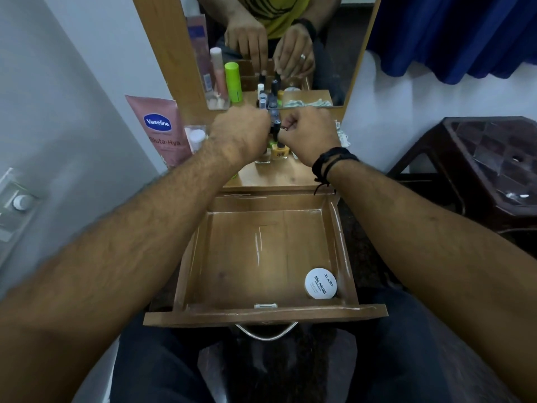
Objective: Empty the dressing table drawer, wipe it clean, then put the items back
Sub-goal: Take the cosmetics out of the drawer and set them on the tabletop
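Tabletop (279,175), both hands (241,132) curled on polish bottles (276,129)

Wooden drawer (263,257) pulled fully out, open, well below both grips, toward person. Inside: single round white tin (320,283), lid printed "NAIL POLISH", lying flat in near right corner. Cluster of small nail polish bottles (276,146) upright on bench top, directly under and between grips; yellow bottle (280,151) with dark cap at front.
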Available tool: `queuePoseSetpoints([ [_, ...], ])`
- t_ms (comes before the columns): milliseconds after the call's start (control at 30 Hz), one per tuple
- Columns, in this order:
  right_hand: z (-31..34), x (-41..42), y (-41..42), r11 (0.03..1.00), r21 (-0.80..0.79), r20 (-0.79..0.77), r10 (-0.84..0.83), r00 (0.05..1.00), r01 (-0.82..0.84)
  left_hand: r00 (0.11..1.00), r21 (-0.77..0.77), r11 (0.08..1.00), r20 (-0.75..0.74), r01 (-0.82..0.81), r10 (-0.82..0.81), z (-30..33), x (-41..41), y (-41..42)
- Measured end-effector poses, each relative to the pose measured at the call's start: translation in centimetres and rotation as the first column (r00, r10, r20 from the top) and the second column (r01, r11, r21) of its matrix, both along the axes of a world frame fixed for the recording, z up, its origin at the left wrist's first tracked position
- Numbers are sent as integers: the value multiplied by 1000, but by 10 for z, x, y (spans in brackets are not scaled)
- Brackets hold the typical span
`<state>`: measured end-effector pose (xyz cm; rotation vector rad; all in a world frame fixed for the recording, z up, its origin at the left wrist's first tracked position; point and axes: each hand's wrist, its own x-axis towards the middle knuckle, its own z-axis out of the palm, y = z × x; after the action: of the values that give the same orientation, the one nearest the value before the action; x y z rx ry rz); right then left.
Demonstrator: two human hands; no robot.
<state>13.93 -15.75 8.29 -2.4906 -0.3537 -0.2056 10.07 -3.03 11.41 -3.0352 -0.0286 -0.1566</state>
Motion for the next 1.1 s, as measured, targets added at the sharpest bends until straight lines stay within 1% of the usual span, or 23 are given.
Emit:
queuePoseSetpoints([
  [400, -7, 6, 8, 1000, 21, -11, -3, 1000, 3, 1000, -54, 998, 15, -11, 12, -6, 9, 9],
  [600, -9, 3, 6, 1000, 11, 25, 11, 1000, -11, 999, -59, 998, 47, -21, 24, -13, 11, 13],
  [767, -8, -1, 2, 1000, 18, 9, 14, 1000, -15, 998, -63, 998, 66, -20, 24, -13, 10, 13],
  [967, -2, -16, -8, 999, 52, 23, 2, 1000, -4, 995, -75, 997, 100, 28, -20, -5, -3, 9],
  [1100, 0, -41, -22, 1000, 6, 60, 14, 998, -14, 992, -97, 992, 106, 85, -74, -3, -26, -7],
])
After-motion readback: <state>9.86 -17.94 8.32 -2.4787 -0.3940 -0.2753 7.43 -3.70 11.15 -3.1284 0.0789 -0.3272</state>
